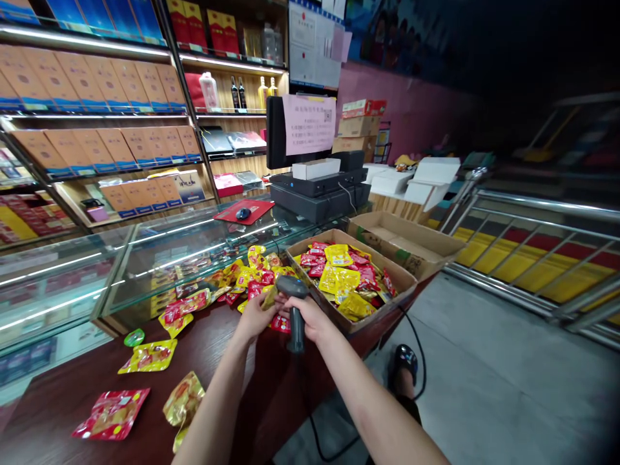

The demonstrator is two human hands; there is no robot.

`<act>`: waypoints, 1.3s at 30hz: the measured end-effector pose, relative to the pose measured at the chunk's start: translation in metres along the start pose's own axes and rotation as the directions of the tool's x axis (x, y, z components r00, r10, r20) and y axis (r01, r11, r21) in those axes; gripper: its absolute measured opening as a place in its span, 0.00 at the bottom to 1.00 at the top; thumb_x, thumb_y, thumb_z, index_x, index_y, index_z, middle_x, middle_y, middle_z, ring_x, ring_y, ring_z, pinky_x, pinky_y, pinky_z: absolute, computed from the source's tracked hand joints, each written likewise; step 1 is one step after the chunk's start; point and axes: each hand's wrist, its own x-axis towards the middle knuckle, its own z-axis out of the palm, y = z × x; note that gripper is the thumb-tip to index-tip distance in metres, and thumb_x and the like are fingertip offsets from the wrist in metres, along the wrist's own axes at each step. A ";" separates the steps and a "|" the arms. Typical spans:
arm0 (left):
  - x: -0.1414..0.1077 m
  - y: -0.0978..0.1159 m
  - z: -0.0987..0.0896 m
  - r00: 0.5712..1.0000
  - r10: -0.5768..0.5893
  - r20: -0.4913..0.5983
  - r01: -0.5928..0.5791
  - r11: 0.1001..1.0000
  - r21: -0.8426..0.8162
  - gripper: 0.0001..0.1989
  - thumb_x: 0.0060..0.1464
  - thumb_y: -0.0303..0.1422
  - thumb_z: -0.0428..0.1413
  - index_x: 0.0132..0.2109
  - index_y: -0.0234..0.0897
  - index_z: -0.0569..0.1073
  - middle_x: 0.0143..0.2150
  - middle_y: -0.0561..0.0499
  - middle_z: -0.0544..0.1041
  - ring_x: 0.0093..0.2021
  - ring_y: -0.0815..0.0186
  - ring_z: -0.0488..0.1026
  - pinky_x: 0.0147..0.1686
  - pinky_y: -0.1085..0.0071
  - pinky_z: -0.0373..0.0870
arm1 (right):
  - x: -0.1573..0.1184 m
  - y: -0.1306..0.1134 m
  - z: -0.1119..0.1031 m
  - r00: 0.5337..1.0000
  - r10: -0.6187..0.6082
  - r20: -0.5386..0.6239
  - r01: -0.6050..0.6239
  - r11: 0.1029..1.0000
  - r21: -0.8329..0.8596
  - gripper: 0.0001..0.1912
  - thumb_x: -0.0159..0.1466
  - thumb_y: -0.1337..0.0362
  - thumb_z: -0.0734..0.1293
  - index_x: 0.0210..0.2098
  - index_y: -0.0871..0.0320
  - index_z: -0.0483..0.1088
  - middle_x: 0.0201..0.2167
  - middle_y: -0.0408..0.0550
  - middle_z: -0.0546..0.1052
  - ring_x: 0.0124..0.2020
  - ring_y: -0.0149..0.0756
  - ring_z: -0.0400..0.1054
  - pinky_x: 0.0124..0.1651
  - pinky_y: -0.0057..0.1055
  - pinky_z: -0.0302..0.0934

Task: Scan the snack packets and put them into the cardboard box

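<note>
My right hand [310,316] is wrapped round the grip of a dark grey barcode scanner [296,326], its head pointing left and away. Just left of it, my left hand [256,320] pinches a yellow snack packet [269,299] in front of the scanner's head. Behind both hands lies a pile of red and yellow snack packets [245,276] on the brown counter [252,400]. To the right, an open cardboard box [334,318] holds several more packets. The scanner hides part of the fingers.
Loose on the left are a red packet [113,413], a yellow packet [148,356], a gold packet [185,400] and a green item [134,337]. A second cardboard box [407,232], glass display case [140,258] and monitor [277,132] stand beyond. The cable [314,439] hangs below.
</note>
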 end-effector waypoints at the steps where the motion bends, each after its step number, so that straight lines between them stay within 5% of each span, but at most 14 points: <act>1: -0.002 -0.002 -0.003 0.998 -0.049 -0.049 0.047 0.998 -0.041 0.15 0.42 0.29 0.63 0.41 0.33 0.77 0.34 0.50 0.79 0.33 0.64 0.75 0.35 0.72 0.70 | -0.001 0.001 0.000 1.000 -0.024 -0.003 0.024 1.000 -0.021 0.14 0.44 0.73 0.66 0.32 0.62 0.73 0.32 0.50 0.78 0.36 0.36 0.74 0.40 0.29 0.67; 3: -0.004 -0.007 -0.010 0.980 -0.169 -0.104 0.151 0.976 -0.157 0.15 0.43 0.29 0.62 0.42 0.31 0.76 0.32 0.49 0.79 0.29 0.65 0.75 0.32 0.72 0.70 | -0.004 0.000 -0.002 0.995 -0.083 -0.052 0.081 0.996 -0.049 0.14 0.43 0.72 0.67 0.31 0.62 0.73 0.30 0.48 0.78 0.35 0.35 0.74 0.40 0.28 0.67; 6: -0.008 -0.013 -0.022 0.961 -0.271 -0.050 0.244 0.920 -0.306 0.16 0.42 0.29 0.63 0.41 0.30 0.75 0.33 0.45 0.79 0.29 0.64 0.75 0.30 0.71 0.71 | -0.006 -0.003 -0.006 0.978 -0.137 -0.154 0.131 0.990 -0.053 0.13 0.42 0.72 0.68 0.30 0.61 0.73 0.25 0.44 0.77 0.31 0.33 0.73 0.37 0.26 0.67; 12: -0.019 -0.011 -0.027 0.965 -0.256 0.058 0.260 0.906 -0.334 0.21 0.38 0.32 0.67 0.42 0.30 0.75 0.36 0.43 0.79 0.33 0.62 0.77 0.33 0.71 0.73 | -0.008 -0.007 -0.011 0.990 -0.118 -0.070 0.121 0.992 0.042 0.18 0.42 0.74 0.69 0.34 0.61 0.74 0.35 0.47 0.79 0.35 0.35 0.74 0.42 0.30 0.68; 17: -0.016 -0.013 -0.031 0.966 -0.257 -0.005 0.241 0.914 -0.327 0.21 0.37 0.30 0.68 0.42 0.31 0.74 0.35 0.44 0.79 0.30 0.63 0.77 0.30 0.72 0.73 | -0.009 -0.004 -0.013 0.991 -0.106 -0.078 0.111 0.992 0.058 0.17 0.42 0.74 0.68 0.33 0.62 0.74 0.35 0.49 0.79 0.34 0.37 0.74 0.41 0.32 0.70; 25: -0.001 -0.013 -0.042 0.941 -0.338 0.026 0.300 0.793 -0.530 0.14 0.46 0.23 0.62 0.42 0.32 0.72 0.37 0.44 0.79 0.32 0.64 0.77 0.32 0.70 0.77 | -0.018 -0.007 -0.016 0.986 -0.140 -0.090 0.145 0.989 0.044 0.19 0.42 0.73 0.69 0.35 0.61 0.73 0.40 0.49 0.78 0.40 0.38 0.74 0.47 0.34 0.68; 32: 0.023 0.007 -0.055 0.955 -0.295 0.026 0.278 0.861 -0.426 0.16 0.42 0.24 0.65 0.41 0.33 0.73 0.38 0.46 0.78 0.33 0.65 0.77 0.29 0.72 0.77 | -0.035 -0.010 -0.009 0.966 -0.246 -0.079 0.221 0.947 -0.234 0.14 0.44 0.69 0.70 0.33 0.61 0.72 0.33 0.47 0.78 0.36 0.37 0.73 0.37 0.29 0.69; 39: 0.050 0.017 -0.051 0.956 -0.287 0.060 0.286 0.870 -0.401 0.15 0.40 0.24 0.66 0.37 0.32 0.71 0.33 0.49 0.77 0.28 0.69 0.75 0.29 0.72 0.77 | -0.053 -0.009 0.006 0.988 -0.140 -0.065 0.111 0.936 -0.334 0.10 0.47 0.65 0.69 0.29 0.60 0.68 0.26 0.46 0.76 0.26 0.37 0.73 0.24 0.29 0.67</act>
